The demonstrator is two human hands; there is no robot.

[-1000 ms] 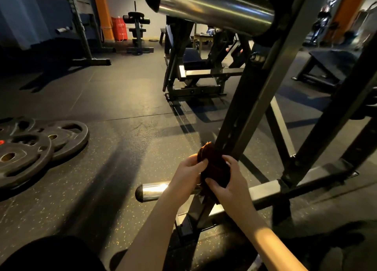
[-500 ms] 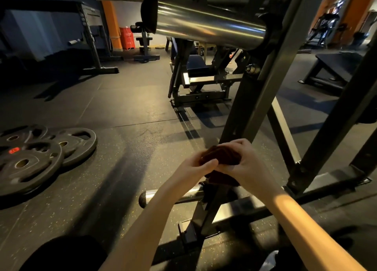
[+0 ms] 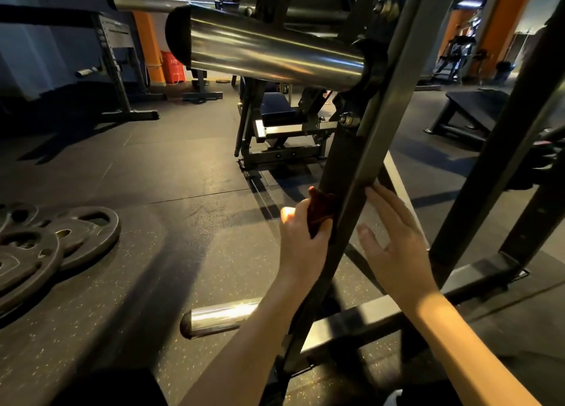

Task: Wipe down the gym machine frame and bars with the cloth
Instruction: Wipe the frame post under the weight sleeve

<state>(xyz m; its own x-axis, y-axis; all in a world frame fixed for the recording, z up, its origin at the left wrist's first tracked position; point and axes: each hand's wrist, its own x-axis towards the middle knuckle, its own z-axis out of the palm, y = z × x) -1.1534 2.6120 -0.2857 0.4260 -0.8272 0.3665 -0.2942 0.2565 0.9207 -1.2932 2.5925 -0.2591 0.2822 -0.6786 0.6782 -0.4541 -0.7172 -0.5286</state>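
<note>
Just below the middle of my head view, the left hand (image 3: pixel 301 246) holds the dark red cloth (image 3: pixel 319 213) bunched against the left face of the slanted post (image 3: pixel 360 161) of the machine frame. Its grip is closed round the cloth, pinching it to the steel. The right hand (image 3: pixel 394 246) sits at 4 o'clock of the cloth, on the post's other side, its grip spread and holding nothing. Its fingertips (image 3: pixel 371 191) are at the post's edge, but I cannot tell whether they touch it.

I judge the step in hand to be the wipe of this post, with the stretch toward 12 o'clock not yet covered. The next move, I'd say, calls for a firm slide up the slant toward the bolts (image 3: pixel 347 119). After that come the thick chrome bar (image 3: pixel 269 53) at 12 o'clock and the short chrome peg (image 3: pixel 220 315) at 7 o'clock, beside the base rail (image 3: pixel 351 321).

The floor (image 3: pixel 159 176) is dark speckled rubber matting with seams. Weight plates (image 3: pixel 61 243) lie overlapping at 8 o'clock. Farther off, a padded machine (image 3: pixel 275 112) stands at 12 o'clock. A rack (image 3: pixel 114 57) and an orange pillar (image 3: pixel 146 32) stand between 10 and 11 o'clock. The light is dim and warm.
</note>
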